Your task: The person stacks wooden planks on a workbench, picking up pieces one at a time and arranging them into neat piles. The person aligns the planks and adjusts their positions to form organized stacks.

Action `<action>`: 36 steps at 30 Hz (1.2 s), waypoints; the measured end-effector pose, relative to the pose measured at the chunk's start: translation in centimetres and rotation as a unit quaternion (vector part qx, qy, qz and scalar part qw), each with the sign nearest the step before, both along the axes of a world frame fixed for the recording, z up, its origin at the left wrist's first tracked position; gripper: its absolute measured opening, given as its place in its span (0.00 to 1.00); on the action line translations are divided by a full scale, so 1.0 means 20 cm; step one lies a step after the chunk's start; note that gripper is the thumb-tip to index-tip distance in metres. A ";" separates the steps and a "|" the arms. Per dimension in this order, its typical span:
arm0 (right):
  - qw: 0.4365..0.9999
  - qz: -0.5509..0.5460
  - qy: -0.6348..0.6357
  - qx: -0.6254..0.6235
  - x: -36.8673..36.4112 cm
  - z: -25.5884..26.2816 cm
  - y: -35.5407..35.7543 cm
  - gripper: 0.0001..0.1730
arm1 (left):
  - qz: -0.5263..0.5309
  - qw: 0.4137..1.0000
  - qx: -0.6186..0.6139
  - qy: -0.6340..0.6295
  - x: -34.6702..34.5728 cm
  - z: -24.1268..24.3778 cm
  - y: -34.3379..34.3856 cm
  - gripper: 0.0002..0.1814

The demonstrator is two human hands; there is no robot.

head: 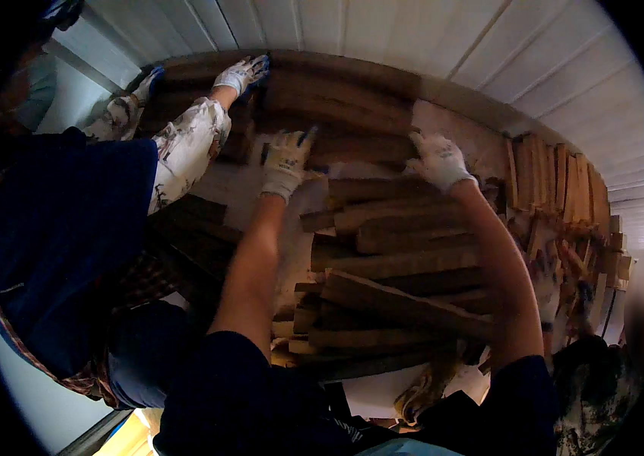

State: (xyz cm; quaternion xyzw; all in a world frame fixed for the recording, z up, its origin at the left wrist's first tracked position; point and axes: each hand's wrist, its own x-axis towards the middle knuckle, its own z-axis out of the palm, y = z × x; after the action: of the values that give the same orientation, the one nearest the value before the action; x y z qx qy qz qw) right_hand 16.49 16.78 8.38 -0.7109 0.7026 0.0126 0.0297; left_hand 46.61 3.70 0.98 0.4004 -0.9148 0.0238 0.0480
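Note:
My left hand (pixel 288 159), in a white work glove, has its fingers spread at the left end of a dark wooden board (pixel 365 149). At the board's other end, my right hand (pixel 440 158) in a matching glove also has its fingers apart, with the fingertips by the wood. Both hands are slightly blurred, and neither clearly grips anything. Wide dark boards (pixel 339 94) lie side by side just beyond them, along the wall. Nearer to me, loose wooden slats (pixel 407 262) lie in a layered pile, one of them slanted across the others (pixel 402 302).
At my left a co-worker in patterned sleeves (pixel 191 148) rests a gloved hand (pixel 242 74) on the far boards. Upright wooden pieces (pixel 556 176) stand in a row at right. A white panelled wall (pixel 390 34) curves behind. Another person's dark clothing (pixel 596 387) shows at lower right.

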 end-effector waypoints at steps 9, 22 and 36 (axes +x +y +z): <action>0.994 -0.081 -0.053 0.047 0.28 -0.24 -0.11 0.29 | 0.080 0.995 -0.052 -0.025 0.08 -0.12 -0.11 0.32; 0.954 -0.085 -0.114 0.264 0.23 -0.08 -0.13 0.41 | 0.005 0.990 0.054 -0.130 0.09 -0.04 -0.22 0.30; 0.957 -0.129 -0.162 0.201 0.18 -0.27 -0.16 0.36 | -0.016 0.999 0.015 0.026 0.11 -0.32 -0.30 0.30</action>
State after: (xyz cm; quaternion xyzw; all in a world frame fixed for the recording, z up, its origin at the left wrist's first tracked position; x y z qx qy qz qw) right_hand 20.12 13.64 2.93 -0.5861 0.7571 0.0341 0.2867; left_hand 48.85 -2.30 -5.32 0.3868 -0.9198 -0.0010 0.0661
